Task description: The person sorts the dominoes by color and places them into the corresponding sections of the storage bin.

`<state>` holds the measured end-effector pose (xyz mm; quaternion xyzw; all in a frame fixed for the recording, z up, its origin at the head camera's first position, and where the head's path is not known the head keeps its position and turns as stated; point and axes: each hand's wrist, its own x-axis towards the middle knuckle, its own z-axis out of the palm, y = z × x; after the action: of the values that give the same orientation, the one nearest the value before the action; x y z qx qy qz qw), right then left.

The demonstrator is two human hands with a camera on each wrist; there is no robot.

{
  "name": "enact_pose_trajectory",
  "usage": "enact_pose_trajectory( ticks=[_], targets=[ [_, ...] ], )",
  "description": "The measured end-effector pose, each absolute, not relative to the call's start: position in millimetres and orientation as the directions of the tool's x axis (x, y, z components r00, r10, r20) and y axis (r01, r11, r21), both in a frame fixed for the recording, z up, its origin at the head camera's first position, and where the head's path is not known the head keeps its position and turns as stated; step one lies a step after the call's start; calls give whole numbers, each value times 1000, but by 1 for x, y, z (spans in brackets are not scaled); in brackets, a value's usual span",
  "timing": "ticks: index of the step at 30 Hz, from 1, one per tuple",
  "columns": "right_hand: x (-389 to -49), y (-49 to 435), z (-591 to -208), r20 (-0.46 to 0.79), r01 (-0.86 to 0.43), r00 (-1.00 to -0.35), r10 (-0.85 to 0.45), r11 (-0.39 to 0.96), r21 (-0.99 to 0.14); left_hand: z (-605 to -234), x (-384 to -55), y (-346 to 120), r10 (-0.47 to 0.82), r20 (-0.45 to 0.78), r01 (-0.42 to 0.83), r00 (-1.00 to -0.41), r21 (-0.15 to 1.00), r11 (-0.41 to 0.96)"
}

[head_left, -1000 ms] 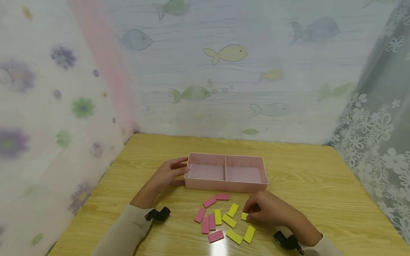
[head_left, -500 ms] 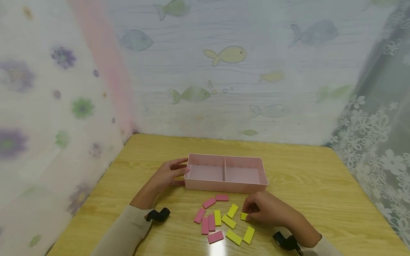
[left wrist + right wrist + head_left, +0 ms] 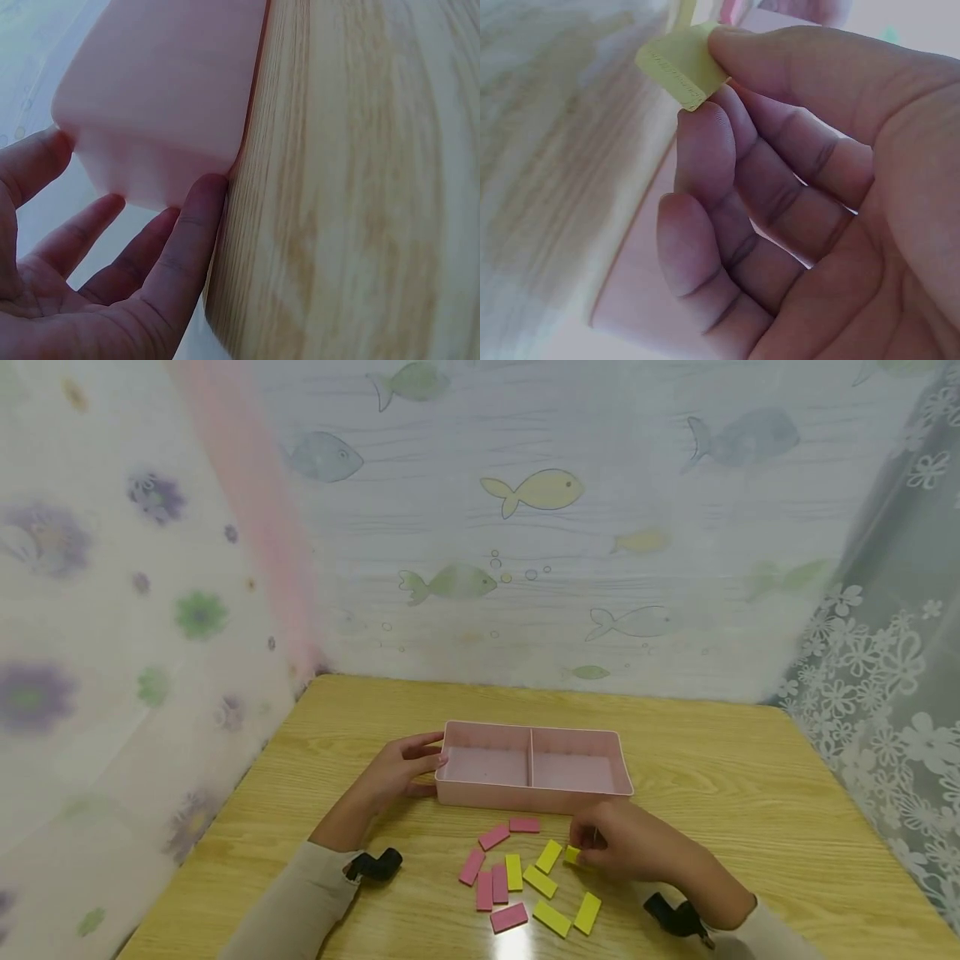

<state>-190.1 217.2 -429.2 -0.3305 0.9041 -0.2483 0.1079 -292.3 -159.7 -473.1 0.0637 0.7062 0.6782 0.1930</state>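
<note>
Between thumb and fingertips, my right hand (image 3: 626,839) pinches a small flat yellow block (image 3: 682,64). In the head view most of that block is hidden by the fingers, close above the table. The fingers of my left hand (image 3: 397,772) are spread, their tips touching the left end of a pink two-compartment box (image 3: 495,795). The left wrist view shows these fingertips (image 3: 206,199) against the box's end wall. Several yellow blocks (image 3: 551,918) and several pink blocks (image 3: 509,917) lie flat in front of the box.
The wooden table (image 3: 712,760) bears the box and blocks. A fish-patterned curtain (image 3: 540,568) hangs along its far edge. Floral fabric (image 3: 172,693) lines the left side, and lace-patterned fabric (image 3: 892,668) the right.
My right hand has raised the yellow block slightly and moved it a little towards the box. My left hand stays at the box's end; the other blocks have not moved.
</note>
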Motion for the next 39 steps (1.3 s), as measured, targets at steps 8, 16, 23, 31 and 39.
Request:
enact_pose_trajectory(
  ticks=[8,16,23,31,39],
  targets=[
    [-196,212,-418,17,-557,-768,-640,655,-510,-474,-292,-161,363,-171,-155,-916,985,74],
    [-201,206,-403,71,-596,-756,-651,638,-488,-471,-291,-160,360,-169,-148,-917,985,87],
    [-210,203,-390,82,-596,-750,-656,618,-512,-465,-290,-158,374,-150,-113,-915,986,120],
    [-226,192,-382,134,-613,-744,-654,589,-526,-454,-285,-162,429,-40,89,-903,957,275],
    [-239,174,-375,58,-464,-838,-542,653,-599,-455,-285,-163,510,-72,74,-857,963,260]
  ],
)
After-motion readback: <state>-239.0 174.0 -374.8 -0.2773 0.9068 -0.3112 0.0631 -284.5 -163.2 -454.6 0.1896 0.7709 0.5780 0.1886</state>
